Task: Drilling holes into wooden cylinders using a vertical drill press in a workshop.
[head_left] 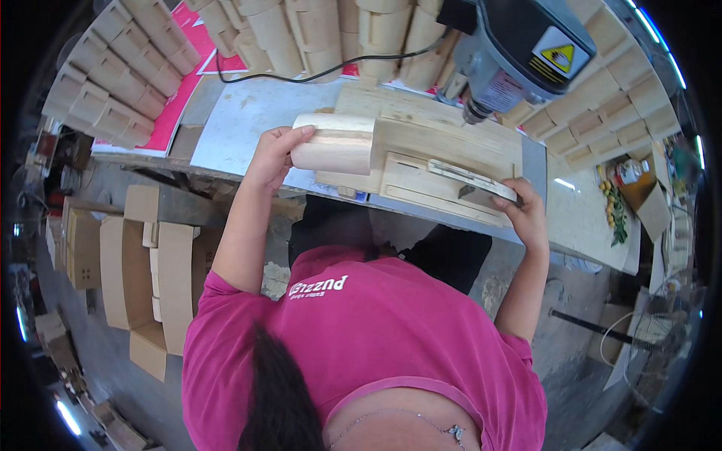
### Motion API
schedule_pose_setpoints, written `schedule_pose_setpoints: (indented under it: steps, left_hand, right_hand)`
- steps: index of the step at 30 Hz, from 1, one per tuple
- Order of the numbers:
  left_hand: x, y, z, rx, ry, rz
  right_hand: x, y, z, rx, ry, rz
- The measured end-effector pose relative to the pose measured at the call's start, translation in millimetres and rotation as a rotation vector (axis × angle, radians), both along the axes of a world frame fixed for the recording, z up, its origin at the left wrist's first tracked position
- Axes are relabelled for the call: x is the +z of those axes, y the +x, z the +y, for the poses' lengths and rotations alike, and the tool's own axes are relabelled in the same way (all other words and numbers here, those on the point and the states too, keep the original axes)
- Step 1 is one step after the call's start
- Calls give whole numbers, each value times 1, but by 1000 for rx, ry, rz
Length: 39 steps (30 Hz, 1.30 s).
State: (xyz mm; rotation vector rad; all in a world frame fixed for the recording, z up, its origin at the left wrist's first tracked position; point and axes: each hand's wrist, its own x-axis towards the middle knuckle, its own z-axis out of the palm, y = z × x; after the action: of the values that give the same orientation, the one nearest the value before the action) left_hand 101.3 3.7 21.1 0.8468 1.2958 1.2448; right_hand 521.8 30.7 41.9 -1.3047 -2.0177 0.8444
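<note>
My left hand is closed on the left end of a pale, rounded wooden block, thumb on top. A groove runs along the block. My right hand grips the right end of a narrow wooden bar, with a dark plate beneath it. That bar lies over a wooden jig on the bench; whether it is fixed to the jig I cannot tell. A drill press stands beyond the jig, its chuck above the wooden base board.
Stacked wooden blocks line the back, with more stacks at far left and far right. A black cable crosses the bench. An open cardboard box sits at lower left; a smaller carton stands at right.
</note>
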Motion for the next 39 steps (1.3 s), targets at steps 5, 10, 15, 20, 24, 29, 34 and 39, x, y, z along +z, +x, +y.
schedule_pose_setpoints:
  steps: [5,10,15,20,24,29,34,39]
  left_hand:
    - [13,5,-6,145,-67,-188]
    - [17,22,-3,34,-94,-61]
    - [9,63,2,-96,-129,54]
    - [-2,101,10,-132,-132,-96]
    - [-14,128,17,-306,-79,2]
    - [-28,134,12,-276,241,97]
    - [-44,130,10,-279,773,845]
    - [-54,143,35,-64,574,1106]
  right_hand:
    - [-6,-3,-8,-64,-34,150]
    - [-12,-1,-6,-79,42,100]
    - [-5,-4,-4,-77,-9,132]
    - [-5,0,-2,-39,6,127]
    - [-6,-2,-2,-10,57,106]
    - [-12,-2,-4,-89,185,54]
    - [-16,-1,8,-120,214,53]
    - [-15,-11,38,-219,222,69]
